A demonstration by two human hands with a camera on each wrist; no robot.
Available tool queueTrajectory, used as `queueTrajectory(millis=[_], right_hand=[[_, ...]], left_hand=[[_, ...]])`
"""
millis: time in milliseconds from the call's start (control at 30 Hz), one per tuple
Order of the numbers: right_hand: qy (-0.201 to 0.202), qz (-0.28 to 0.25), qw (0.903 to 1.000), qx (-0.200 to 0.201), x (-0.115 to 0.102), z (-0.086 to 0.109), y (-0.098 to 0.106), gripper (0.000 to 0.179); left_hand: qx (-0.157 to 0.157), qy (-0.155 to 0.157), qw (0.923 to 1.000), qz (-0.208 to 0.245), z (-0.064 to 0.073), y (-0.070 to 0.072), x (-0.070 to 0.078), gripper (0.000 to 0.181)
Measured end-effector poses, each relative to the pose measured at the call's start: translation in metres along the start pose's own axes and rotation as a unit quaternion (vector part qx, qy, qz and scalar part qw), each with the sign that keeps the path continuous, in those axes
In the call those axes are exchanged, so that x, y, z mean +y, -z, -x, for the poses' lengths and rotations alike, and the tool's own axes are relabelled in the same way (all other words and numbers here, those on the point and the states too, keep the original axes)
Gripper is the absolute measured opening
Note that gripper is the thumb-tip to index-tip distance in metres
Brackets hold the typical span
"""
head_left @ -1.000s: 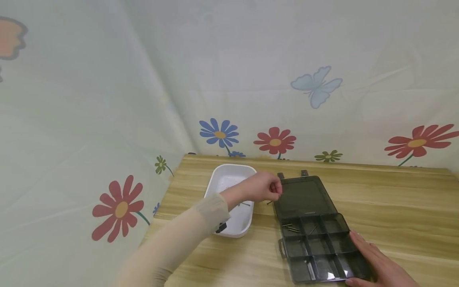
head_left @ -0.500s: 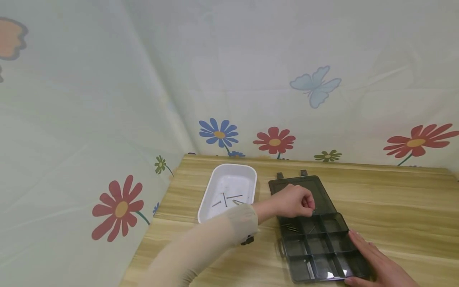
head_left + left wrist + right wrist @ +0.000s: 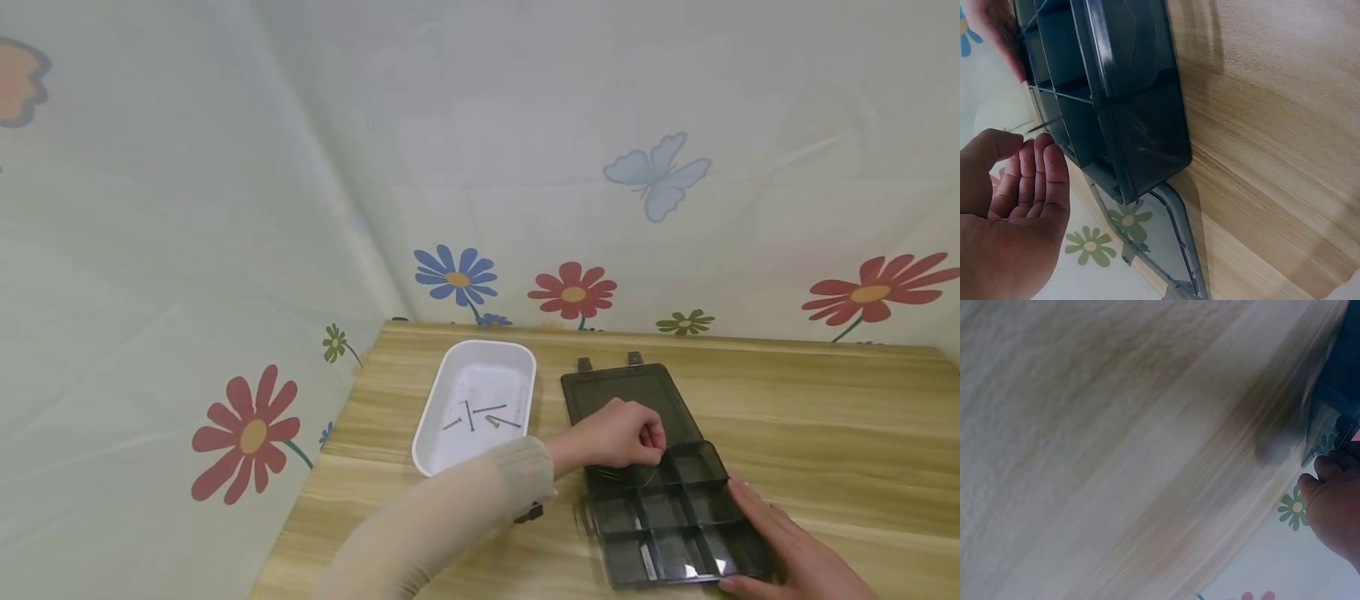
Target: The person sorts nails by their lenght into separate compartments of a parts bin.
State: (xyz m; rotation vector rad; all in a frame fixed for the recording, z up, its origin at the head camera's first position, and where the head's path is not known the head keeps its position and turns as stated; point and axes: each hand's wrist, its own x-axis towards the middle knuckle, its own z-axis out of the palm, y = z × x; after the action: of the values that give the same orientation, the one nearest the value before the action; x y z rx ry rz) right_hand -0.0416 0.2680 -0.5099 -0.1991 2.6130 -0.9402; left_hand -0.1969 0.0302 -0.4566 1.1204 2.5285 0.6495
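Observation:
In the head view my left hand (image 3: pixel 626 435) is over the back row of a dark, see-through compartment box (image 3: pixel 693 527). Its thumb and fingertips pinch a thin dark screw (image 3: pixel 1039 127), seen in the left wrist view near the box's dividers; the screw's full length is hidden. Brass-coloured screws (image 3: pixel 611 474) lie in the back left compartment, partly covered by the hand. Another thin screw (image 3: pixel 652 477) shows in the back middle one. My right hand (image 3: pixel 801 546) holds the box's front right corner, thumb at the front edge and fingers along the right side.
A white tray (image 3: pixel 422 446) with several loose screws (image 3: pixel 471 417) stands left of the box. The box's lid (image 3: pixel 626 390) lies folded back, its two latches toward the wall. Behind the wooden table (image 3: pixel 840 408) hangs a flower-printed cloth (image 3: pixel 510 167).
My left hand has moved right and toward me, from beside the white tray across the lid to the back compartments. The tray's screws have come into view. My right hand stays on the box.

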Motion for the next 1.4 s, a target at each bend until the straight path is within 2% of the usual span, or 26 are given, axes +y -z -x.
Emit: queueTrajectory(millis=[100,233,400,567,733,1000,1233,1300,1400], right_hand=[[0.0,-0.002,1.0,-0.003,0.0,0.0,0.001,0.105],[-0.006,0.0,1.0,-0.005,-0.001,-0.001,0.0,0.106],[0.007,0.02,0.9996,0.017,-0.001,0.0,-0.002,0.107],[0.023,0.018,0.999,0.034,0.0,0.0,-0.004,0.106],[0.043,0.044,0.9962,0.062,0.002,0.0,-0.005,0.107],[0.035,0.028,0.9979,0.047,0.0,0.001,-0.003,0.106],[0.023,0.021,0.999,0.033,-0.001,0.003,-0.003,0.105],[0.037,0.02,0.998,0.047,-0.001,0.004,-0.004,0.103],[0.059,0.05,0.9933,0.085,0.0,0.006,-0.006,0.101]], left_hand=[[-0.001,-0.007,1.0,-0.002,0.001,0.0,-0.002,0.006],[-0.01,-0.024,0.9997,0.001,0.006,0.009,-0.004,0.007],[-0.017,-0.047,0.9987,0.012,0.022,0.031,-0.011,0.012],[-0.017,-0.064,0.9976,0.021,0.043,0.057,-0.028,0.014],[-0.013,-0.044,0.9982,0.038,0.063,0.078,-0.05,0.017],[0.022,0.004,0.9997,0.012,0.087,0.099,-0.093,0.019],[0.018,0.059,0.9979,-0.021,0.097,0.101,-0.131,0.023],[0.015,0.069,0.997,-0.031,0.099,0.1,-0.14,0.025],[0.013,0.081,0.9956,-0.046,0.101,0.099,-0.152,0.026]])
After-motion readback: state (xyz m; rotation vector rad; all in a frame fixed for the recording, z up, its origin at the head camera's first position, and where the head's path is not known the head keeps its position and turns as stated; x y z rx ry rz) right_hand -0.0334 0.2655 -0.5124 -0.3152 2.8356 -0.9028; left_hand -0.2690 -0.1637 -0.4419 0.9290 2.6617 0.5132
